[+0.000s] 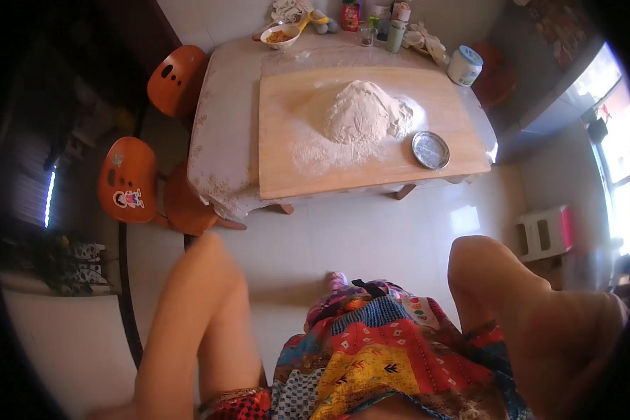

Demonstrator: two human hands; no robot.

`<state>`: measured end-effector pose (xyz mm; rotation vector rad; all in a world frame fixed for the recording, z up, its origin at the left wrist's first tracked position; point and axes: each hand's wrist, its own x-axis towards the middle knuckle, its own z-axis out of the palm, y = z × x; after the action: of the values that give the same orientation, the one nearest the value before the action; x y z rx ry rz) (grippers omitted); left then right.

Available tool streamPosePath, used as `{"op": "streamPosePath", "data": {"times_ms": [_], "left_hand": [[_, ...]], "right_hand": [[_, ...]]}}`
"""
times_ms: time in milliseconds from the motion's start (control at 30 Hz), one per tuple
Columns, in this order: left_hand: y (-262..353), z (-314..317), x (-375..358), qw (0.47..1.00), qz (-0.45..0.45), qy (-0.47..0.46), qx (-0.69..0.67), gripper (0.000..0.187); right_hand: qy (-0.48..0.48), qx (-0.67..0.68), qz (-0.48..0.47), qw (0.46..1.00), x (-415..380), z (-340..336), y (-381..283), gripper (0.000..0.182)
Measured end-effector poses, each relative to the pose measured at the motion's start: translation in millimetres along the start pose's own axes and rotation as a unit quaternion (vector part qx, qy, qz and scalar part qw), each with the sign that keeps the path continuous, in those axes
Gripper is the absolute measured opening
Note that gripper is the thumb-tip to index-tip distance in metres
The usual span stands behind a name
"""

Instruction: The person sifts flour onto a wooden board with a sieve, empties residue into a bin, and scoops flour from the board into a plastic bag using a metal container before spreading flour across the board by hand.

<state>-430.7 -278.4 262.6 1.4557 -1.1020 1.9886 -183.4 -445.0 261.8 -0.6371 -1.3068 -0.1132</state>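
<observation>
Pale, powdery flour mound point(360, 115) with a creased peak, on a wooden board point(283, 105) atop the worktop point(222, 140). Left hand and right hand are out of view; their state cannot be told.

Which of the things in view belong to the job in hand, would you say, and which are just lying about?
Apparently for the job:
floury heap
wooden board under it
round dish on the board

Apparently just lying about:
bowl of food
lidded jar
red packet
white stool
</observation>
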Motion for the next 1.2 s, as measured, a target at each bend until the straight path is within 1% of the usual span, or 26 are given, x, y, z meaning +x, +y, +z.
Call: {"op": "streamPosePath", "data": {"times_ms": [33,67,133,200,233,267,333,367,433,467,533,567,667,700,733,767,800,833,900,967,1033,1067,1100,1133,1200], "left_hand": [[-8.9,-8.9,-8.8,0.975,-0.183,0.017,-0.128,0.018],[-19.1,-8.2,-15.6,0.973,-0.188,0.017,-0.133,0.018],[-40.5,5.3,-33.0,0.967,-0.254,0.015,-0.019,0.023],[-52.3,15.1,-44.8,0.944,-0.314,0.011,0.095,0.031],[-51.9,14.6,-41.1,0.944,-0.318,0.012,0.091,0.031],[-50.7,14.5,-31.7,0.924,-0.362,-0.074,0.103,0.023],[-53.8,12.5,-30.3,0.891,-0.409,-0.163,0.113,0.016],[-59.1,13.9,-34.1,0.917,-0.367,-0.125,0.095,0.015],[-65.2,15.0,-35.0,0.936,-0.331,-0.088,0.081,0.013],[-74.9,19.4,-30.7,0.909,-0.335,-0.192,0.159,0.014],[-94.6,38.6,-46.7,0.869,-0.328,-0.290,0.230,0.017],[-99.3,42.1,-48.5,0.875,-0.345,-0.269,0.207,0.018],[-121.2,51.1,-67.1,0.902,-0.345,-0.205,0.163,0.022],[-129.6,54.6,-73.3,0.905,-0.344,-0.194,0.155,0.023],[-137.5,58.2,-78.0,0.909,-0.342,-0.186,0.150,0.025],[-143.0,63.8,-83.1,0.908,-0.346,-0.183,0.148,0.026],[-150.3,68.1,-87.9,0.909,-0.347,-0.178,0.144,0.027],[-158.2,73.0,-93.1,0.910,-0.349,-0.176,0.140,0.029],[-175.3,84.5,-100.5,0.910,-0.351,-0.176,0.133,0.032],[-190.2,98.4,-111.5,0.906,-0.349,-0.182,0.156,0.035],[-205.1,125.7,-126.6,0.891,-0.349,-0.160,0.242,0.036],[-213.3,135.3,-135.9,0.895,-0.338,-0.116,0.266,0.036],[-220.9,141.2,-140.4,0.896,-0.330,-0.071,0.288,0.036],[-226.6,144.7,-139.9,0.898,-0.325,-0.072,0.288,0.036],[-234.5,152.4,-136.2,0.851,-0.361,-0.128,0.359,0.037]], "right_hand": [[0.004,-0.006,0.004,1.000,-1.1,-0.5,2.7,0.016],[0.007,-0.013,0.012,1.000,-3.1,-1.4,5.7,0.016],[0.011,-0.030,0.035,0.999,-6.9,-1.7,18.6,0.017],[0.015,-0.039,0.053,0.998,-8.5,-2.4,26.2,0.017],[0.017,-0.043,0.058,0.997,-10.5,-2.9,29.0,0.018],[0.021,-0.048,0.063,0.997,-12.2,-3.1,30.4,0.018],[0.027,-0.048,0.070,0.996,-14.4,-3.6,30.0,0.018],[0.029,-0.045,0.071,0.996,-15.0,-3.8,28.9,0.019],[0.035,-0.039,0.073,0.996,-14.7,-4.6,27.2,0.019],[0.039,-0.038,0.070,0.996,-13.2,-6.3,27.8,0.019],[0.047,-0.035,0.067,0.996,-10.3,-10.8,29.4,0.020],[0.050,-0.038,0.067,0.996,-10.0,-14.1,32.5,0.020],[0.060,-0.039,0.089,0.993,-4.9,-27.5,45.5,0.021],[0.066,-0.041,0.114,0.990,-2.5,-33.1,51.2,0.021],[0.075,-0.045,0.162,0.983,0.6,-38.6,55.1,0.021],[0.095,-0.048,0.238,0.966,7.6,-44.2,58.4,0.022],[0.128,-0.050,0.338,0.931,15.1,-47.0,64.5,0.022],[0.078,-0.007,0.153,0.985,1.4,-68.8,87.3,0.023],[0.026,0.037,-0.036,0.998,-1.6,-94.8,105.1,0.025],[0.024,0.010,0.007,1.000,5.2,-109.5,112.6,0.025],[0.020,-0.015,0.032,0.999,14.1,-122.3,117.4,0.025],[0.017,-0.028,0.043,0.999,17.4,-128.8,118.0,0.025],[0.002,-0.050,0.155,0.987,24.6,-135.5,109.0,0.026],[0.002,-0.048,0.150,0.987,20.4,-139.8,113.7,0.026],[0.145,-0.093,0.049,0.984,23.1,-129.5,133.5,0.027]]}}
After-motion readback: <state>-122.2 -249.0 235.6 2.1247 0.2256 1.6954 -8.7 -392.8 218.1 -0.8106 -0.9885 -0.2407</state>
